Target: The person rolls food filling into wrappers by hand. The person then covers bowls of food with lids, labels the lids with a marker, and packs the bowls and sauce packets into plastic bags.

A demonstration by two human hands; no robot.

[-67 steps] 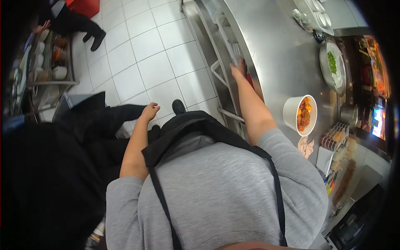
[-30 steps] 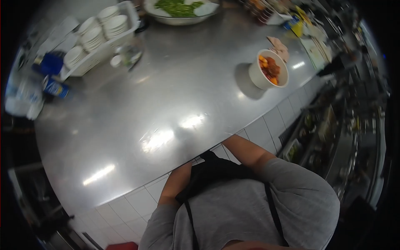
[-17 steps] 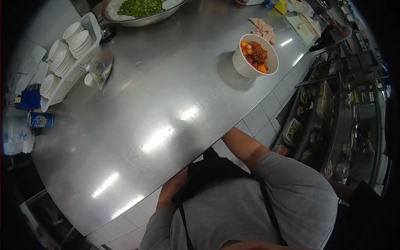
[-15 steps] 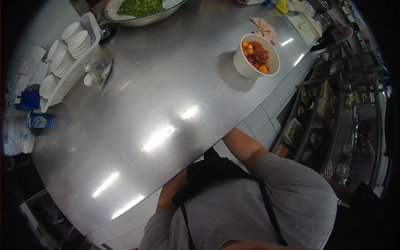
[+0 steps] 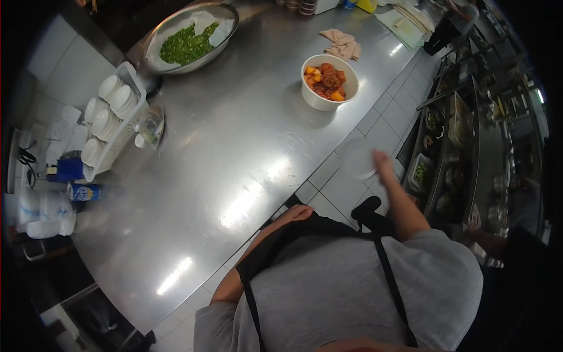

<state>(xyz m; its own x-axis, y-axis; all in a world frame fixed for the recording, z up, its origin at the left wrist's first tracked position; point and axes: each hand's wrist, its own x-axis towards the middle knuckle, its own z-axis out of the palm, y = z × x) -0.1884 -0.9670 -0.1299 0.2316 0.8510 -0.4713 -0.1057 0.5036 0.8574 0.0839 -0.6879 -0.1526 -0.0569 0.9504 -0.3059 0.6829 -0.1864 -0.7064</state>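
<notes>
The right hand (image 5: 382,165) pinches a round translucent lid (image 5: 358,159) by its edge, holding it out over the tiled floor (image 5: 335,190), just off the side of the steel desk (image 5: 205,141). The left hand (image 5: 301,213) is loosely curled near the desk's edge, in front of the black apron (image 5: 316,226); whether its fingers grip anything, I cannot tell. On the desk, near the lid but apart from it, a white takeout bowl (image 5: 316,101) stands upright and uncovered, with red-sauced food (image 5: 326,82) inside. A crumpled pinkish cloth (image 5: 342,45) lies just beyond the bowl. Farther left are a metal bowl (image 5: 203,63) of chopped greens (image 5: 186,47) and a white perforated basket (image 5: 124,141) with stacked small dishes (image 5: 104,124). Another person's forearm (image 5: 488,243) shows at the right, well apart from both hands
</notes>
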